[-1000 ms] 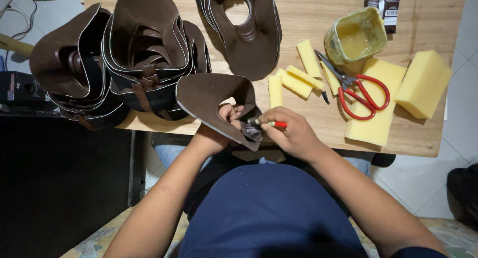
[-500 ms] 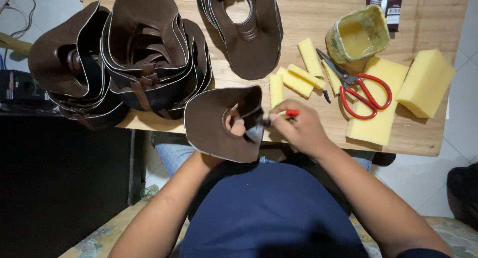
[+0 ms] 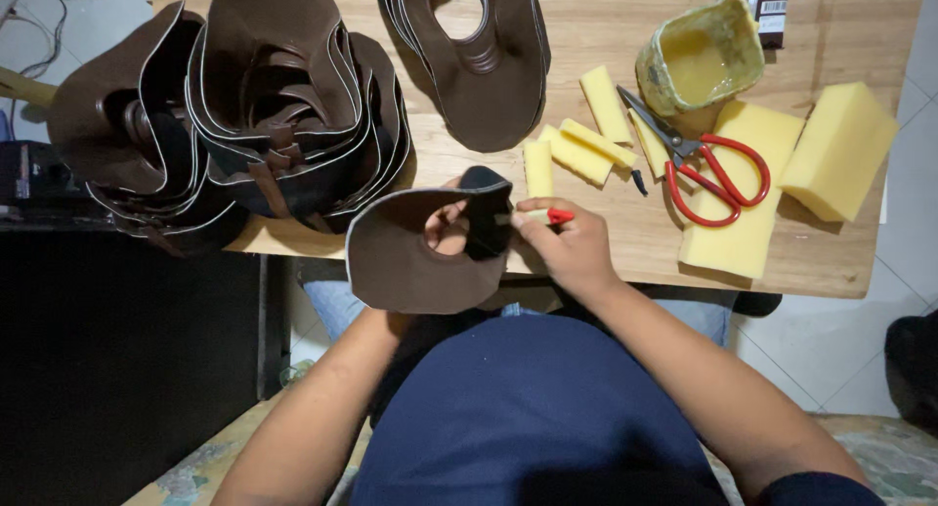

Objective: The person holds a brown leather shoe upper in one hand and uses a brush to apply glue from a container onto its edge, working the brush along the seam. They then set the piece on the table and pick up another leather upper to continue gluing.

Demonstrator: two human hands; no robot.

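Note:
A dark brown leather shoe upper piece (image 3: pixel 405 257) with a pale edge is held at the near edge of the wooden table (image 3: pixel 625 18). My left hand (image 3: pixel 445 223) is under it, fingers showing through its opening and gripping it. My right hand (image 3: pixel 567 247) is closed on a small tool with a red handle (image 3: pixel 559 216), its tip at the piece's folded dark flap (image 3: pixel 486 213).
Stacks of brown leather uppers (image 3: pixel 274 125) fill the table's left; another flat stack (image 3: pixel 484 66) lies at the back. Yellow sponge strips (image 3: pixel 586 145), red scissors (image 3: pixel 708 169), sponge blocks (image 3: pixel 840 149) and a glue-stained tub (image 3: pixel 699 57) lie on the right.
The leather piece has turned and lifted slightly, its flap now folded up. Both hands shifted a little toward the table with it.

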